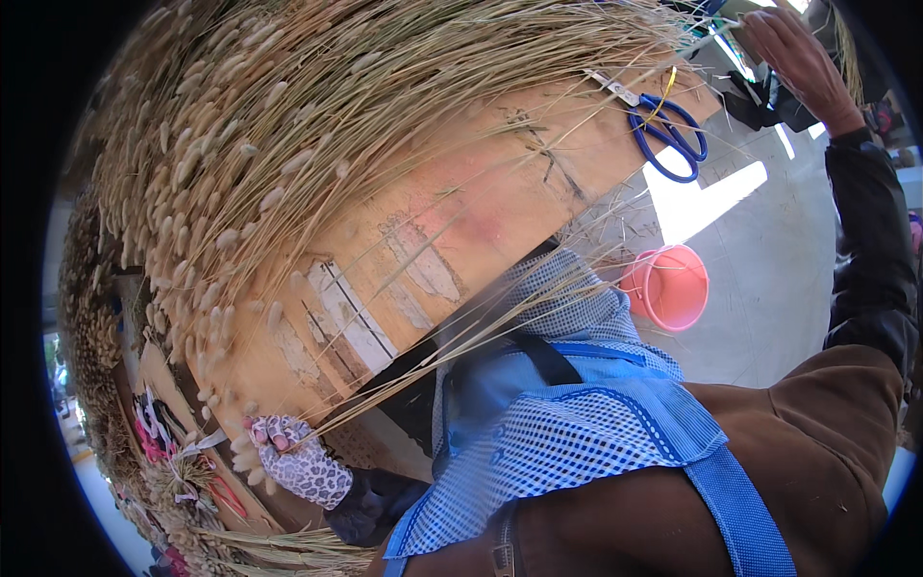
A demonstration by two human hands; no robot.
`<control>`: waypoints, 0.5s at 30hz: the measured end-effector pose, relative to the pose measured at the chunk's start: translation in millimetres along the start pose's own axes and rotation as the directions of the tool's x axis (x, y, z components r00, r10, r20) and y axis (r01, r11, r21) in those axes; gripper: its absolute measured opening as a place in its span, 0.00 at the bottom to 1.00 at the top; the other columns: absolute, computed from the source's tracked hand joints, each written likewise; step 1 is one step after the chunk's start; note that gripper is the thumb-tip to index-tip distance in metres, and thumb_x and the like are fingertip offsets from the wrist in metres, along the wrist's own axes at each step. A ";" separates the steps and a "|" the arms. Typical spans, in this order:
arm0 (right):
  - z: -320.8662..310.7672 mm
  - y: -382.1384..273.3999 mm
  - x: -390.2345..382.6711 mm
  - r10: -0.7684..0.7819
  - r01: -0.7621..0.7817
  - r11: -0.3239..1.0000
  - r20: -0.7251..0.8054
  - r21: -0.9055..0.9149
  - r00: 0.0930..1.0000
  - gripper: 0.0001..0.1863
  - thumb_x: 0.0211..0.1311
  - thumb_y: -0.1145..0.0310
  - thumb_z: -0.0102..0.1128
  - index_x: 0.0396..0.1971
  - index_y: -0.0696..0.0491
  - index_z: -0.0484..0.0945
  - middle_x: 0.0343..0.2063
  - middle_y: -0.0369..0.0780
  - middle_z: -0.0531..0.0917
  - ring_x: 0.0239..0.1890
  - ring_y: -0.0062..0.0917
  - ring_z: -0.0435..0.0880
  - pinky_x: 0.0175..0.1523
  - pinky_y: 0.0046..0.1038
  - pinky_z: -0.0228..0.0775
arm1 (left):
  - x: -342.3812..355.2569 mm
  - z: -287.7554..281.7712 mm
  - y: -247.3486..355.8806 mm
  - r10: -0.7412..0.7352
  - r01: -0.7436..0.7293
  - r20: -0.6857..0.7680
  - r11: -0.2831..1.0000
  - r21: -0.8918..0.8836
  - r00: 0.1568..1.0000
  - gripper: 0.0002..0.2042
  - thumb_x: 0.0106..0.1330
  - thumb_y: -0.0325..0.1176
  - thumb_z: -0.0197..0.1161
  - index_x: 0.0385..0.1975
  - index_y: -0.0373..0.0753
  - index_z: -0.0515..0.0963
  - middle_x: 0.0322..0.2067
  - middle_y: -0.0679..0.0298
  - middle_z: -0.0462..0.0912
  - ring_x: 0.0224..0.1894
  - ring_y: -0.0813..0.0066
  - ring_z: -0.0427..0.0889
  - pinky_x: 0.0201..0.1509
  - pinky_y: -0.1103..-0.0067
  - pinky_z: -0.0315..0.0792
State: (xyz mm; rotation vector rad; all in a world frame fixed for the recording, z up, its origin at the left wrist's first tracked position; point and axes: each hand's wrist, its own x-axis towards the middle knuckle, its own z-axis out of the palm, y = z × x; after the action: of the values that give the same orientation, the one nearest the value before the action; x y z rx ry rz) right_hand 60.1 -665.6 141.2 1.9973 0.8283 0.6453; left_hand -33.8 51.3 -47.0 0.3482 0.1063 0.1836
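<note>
My left hand [298, 460], in a leopard-print glove with bare fingertips, is closed around a few dried bunny-tail grass stems [423, 370]. Their fluffy heads [248, 457] show beside the fingers, and the stems slant up to the right across my apron. My bare right hand [800, 60] is raised at the upper right, past the table's end. Its fingers are bent together at the tip of a pale grass stalk [713, 35]; the grip itself is partly hidden. A big heap of bunny-tail grass [317, 125] covers the far side of the wooden table [490, 207], heads to the left.
Blue-handled scissors [673, 139] with a yellow tie lie at the table's right end, blades toward the heap. A pink bucket [668, 288] stands on the grey floor at right. Tied bunches with ribbons [183, 471] lie at lower left. Loose stems jut over the table's near edge.
</note>
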 end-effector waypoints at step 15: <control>-44.4 -169.1 -89.9 0.146 -0.268 0.775 0.251 0.573 0.957 0.12 0.52 0.74 0.62 0.35 0.61 0.72 0.32 0.45 0.76 0.40 0.37 0.78 0.44 0.32 0.75 | 3.1 -16.2 60.6 -0.132 0.267 0.233 0.405 -0.874 0.963 0.13 0.71 0.31 0.43 0.47 0.32 0.70 0.30 0.63 0.71 0.28 0.77 0.71 0.31 0.81 0.67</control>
State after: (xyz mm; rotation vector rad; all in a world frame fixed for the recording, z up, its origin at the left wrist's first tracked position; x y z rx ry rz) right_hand -81.3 -640.6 6.9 2.7184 0.7555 0.3070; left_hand -42.7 113.2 -41.3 -0.7736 -0.0944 -0.0483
